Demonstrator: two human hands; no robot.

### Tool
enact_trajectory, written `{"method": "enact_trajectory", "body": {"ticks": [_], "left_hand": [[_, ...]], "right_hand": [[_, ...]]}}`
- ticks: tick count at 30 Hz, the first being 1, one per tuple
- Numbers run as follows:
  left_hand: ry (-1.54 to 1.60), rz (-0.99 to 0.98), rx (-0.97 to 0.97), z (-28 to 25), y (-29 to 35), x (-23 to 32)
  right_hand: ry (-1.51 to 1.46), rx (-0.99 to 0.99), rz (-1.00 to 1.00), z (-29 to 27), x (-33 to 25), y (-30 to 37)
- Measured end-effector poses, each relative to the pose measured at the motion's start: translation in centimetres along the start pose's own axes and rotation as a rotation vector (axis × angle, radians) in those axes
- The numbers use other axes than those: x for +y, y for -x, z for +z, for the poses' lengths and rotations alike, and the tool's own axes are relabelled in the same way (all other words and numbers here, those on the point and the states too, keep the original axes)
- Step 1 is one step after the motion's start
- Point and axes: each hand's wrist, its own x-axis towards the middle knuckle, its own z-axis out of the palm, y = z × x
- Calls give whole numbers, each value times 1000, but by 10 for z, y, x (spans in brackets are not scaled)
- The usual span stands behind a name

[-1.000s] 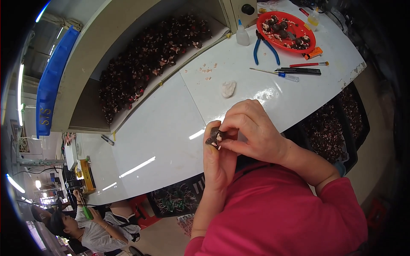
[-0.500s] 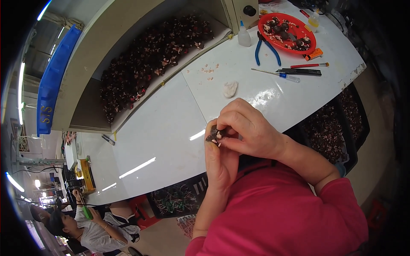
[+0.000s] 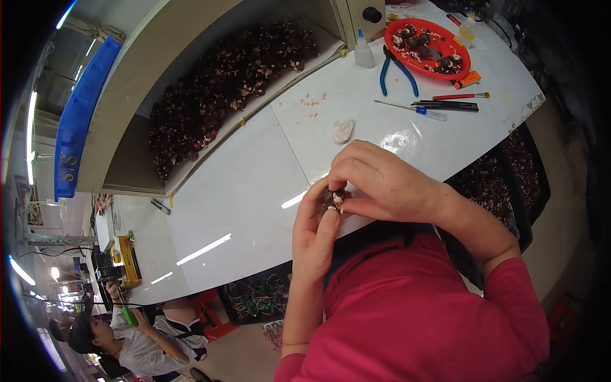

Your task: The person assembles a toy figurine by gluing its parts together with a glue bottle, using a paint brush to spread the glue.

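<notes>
Head view: 2 hands; L hand and R hand both pinching 1 dk. piece betw. fingertips, nr. table edge. On table: 1 pliers, 1 screwdriver, 1 brush, 1 red tray, 2 bottles.

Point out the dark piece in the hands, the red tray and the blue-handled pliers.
Dark piece (image 3: 329, 198): head view, on its dark surface.
Red tray (image 3: 415, 67): head view, on its near wall.
Blue-handled pliers (image 3: 383, 76): head view, on the left blue handle.

Pliers lie on the table — left of the basin.
</notes>
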Motion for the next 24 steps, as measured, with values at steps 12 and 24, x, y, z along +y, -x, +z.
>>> {"method": "enact_trajectory", "body": {"ticks": [12,24], "left_hand": [[296,0,-68,-9,-11,-16],[184,-60,79,-1,-16,-16]], "right_hand": [[156,164,-36,17,14,16],[32,237,19,24,26,22]]}}
